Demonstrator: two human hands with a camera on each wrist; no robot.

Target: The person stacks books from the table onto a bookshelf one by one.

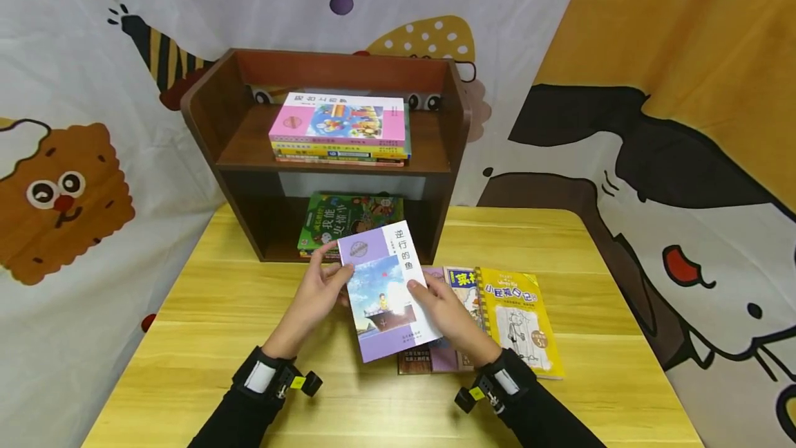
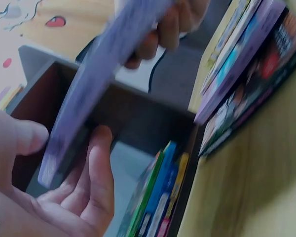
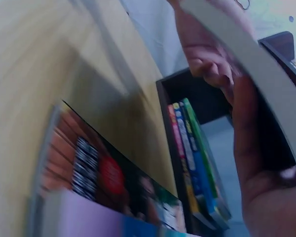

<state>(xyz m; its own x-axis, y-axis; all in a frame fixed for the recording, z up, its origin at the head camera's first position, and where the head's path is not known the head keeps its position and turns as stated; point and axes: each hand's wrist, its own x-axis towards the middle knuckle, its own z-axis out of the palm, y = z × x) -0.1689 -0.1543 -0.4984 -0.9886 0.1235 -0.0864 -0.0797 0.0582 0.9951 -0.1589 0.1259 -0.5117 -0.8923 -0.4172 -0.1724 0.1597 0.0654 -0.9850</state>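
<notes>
1. I've got the purple-and-white book (image 1: 387, 292) at the centre of the head view, cover toward me, its top leaning a little left.
2. Left hand (image 1: 318, 296) pinches its left edge, thumb in front; right hand (image 1: 452, 315) grips the lower right edge. Both are grasping, as I see it!
3. Just right of centre, partly covered, books lie on the table (image 1: 597, 365), the yellow book (image 1: 519, 323) rightmost.
4. Up top, I see the brown shelf (image 1: 458, 106): a book stack (image 1: 338, 123) on its upper level, a green book (image 1: 354, 216) below.
</notes>
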